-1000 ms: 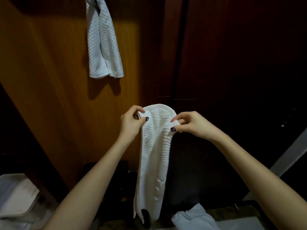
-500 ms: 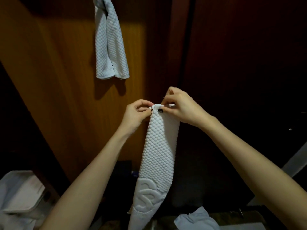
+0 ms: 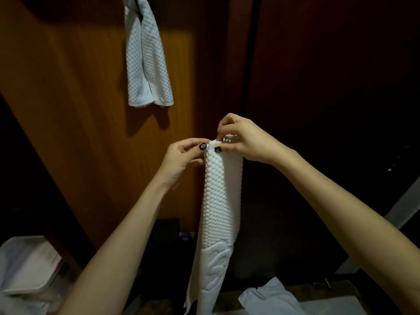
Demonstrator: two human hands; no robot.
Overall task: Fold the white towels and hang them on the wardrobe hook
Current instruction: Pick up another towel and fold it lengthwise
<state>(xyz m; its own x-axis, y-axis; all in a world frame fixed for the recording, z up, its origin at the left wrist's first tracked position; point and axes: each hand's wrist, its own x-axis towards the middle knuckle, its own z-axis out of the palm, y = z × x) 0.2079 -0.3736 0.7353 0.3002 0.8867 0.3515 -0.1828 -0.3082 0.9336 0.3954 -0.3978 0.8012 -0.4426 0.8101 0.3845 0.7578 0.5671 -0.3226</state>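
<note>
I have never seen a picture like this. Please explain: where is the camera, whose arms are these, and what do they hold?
No machine is here: a person works with bare hands. The camera sits on the person's head and looks forward and down, so both arms enter from the bottom. The left hand and the right hand pinch the top end of a white towel, folded into a long narrow strip that hangs straight down. Behind it stands a wooden wardrobe door. On it, upper left, a second white towel already hangs; its hook is beyond the picture's edge. Lower down lie more white cloths, one left and one right; what they rest on is too dark to tell.
</note>
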